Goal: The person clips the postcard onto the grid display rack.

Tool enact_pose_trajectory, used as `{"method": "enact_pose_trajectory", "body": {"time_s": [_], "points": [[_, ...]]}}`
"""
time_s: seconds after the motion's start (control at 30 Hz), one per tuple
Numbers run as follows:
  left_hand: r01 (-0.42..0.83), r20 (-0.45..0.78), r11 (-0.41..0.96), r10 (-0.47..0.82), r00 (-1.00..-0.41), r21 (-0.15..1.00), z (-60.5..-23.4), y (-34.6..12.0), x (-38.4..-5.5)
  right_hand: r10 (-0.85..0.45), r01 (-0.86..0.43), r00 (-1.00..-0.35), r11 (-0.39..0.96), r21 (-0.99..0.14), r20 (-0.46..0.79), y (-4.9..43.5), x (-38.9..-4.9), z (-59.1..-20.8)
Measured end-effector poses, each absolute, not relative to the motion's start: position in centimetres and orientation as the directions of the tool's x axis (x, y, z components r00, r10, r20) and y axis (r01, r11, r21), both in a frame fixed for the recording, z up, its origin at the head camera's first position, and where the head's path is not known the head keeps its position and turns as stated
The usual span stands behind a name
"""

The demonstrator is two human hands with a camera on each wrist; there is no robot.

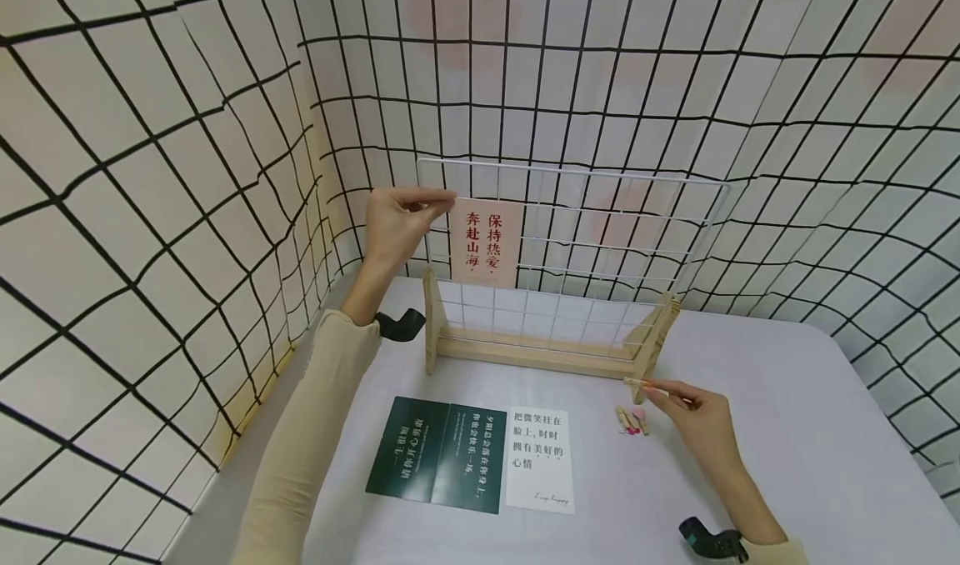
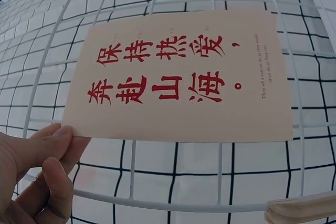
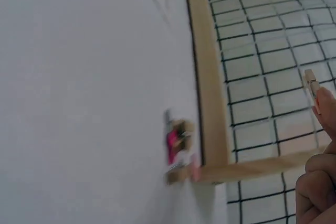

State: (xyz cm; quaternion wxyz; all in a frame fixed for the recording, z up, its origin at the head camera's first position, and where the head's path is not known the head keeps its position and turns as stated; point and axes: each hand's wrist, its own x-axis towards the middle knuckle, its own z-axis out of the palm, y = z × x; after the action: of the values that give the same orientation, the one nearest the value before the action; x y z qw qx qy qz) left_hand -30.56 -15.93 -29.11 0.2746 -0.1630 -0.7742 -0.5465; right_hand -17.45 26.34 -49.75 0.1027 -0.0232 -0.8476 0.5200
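Pinched between the left hand's (image 1: 393, 225) thumb and fingers, a pink card (image 1: 485, 244) is held by its upper left corner at the left part of a white wire grid (image 1: 572, 171), in the head view. The right hand (image 1: 701, 422) pinches a small wooden clip (image 1: 637, 382) near the right foot of the wooden stand (image 1: 525, 354), which stands toward the desk's (image 1: 757, 432) far edge. More clips (image 1: 632, 421) lie just beside that foot. Two dark green cards (image 1: 470, 457) and a white card (image 1: 538, 461) lie side by side, nearer the left edge than the right.

From the left wrist, red characters fill the pink card; whether it touches the wires, I cannot tell.

From the right wrist, thumb and finger clamp the clip; the loose clips are blurred.
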Motion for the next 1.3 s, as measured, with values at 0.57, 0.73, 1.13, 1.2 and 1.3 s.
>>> {"method": "enact_pose_trajectory", "body": {"time_s": [0.57,0.73,1.13,1.2,1.3], "points": [[0.548,0.603,0.397,-0.017,-0.798,0.736,-28.9,-15.4,-30.6,-0.119,-0.416,-0.907,0.090,-0.905,0.405,19.1,-23.3,-37.5],[0.547,0.604,0.407,-0.015,-0.797,0.731,-28.8,-15.3,-30.7,-0.125,-0.442,-0.895,0.133,-0.887,0.427,17.4,-25.1,-34.6],[0.547,0.607,0.410,-0.019,-0.795,0.730,-28.8,-15.9,-30.7,-0.160,-0.596,-0.803,0.175,-0.784,0.575,13.7,-29.0,-29.5],[0.546,0.606,0.407,-0.023,-0.795,0.732,-28.9,-16.0,-30.8,-0.165,-0.607,-0.795,0.204,-0.768,0.584,12.9,-29.3,-28.9],[0.545,0.604,0.395,-0.030,-0.797,0.739,-29.0,-16.1,-30.8,-0.168,-0.623,-0.780,0.289,-0.727,0.602,11.7,-29.4,-28.3]]}}
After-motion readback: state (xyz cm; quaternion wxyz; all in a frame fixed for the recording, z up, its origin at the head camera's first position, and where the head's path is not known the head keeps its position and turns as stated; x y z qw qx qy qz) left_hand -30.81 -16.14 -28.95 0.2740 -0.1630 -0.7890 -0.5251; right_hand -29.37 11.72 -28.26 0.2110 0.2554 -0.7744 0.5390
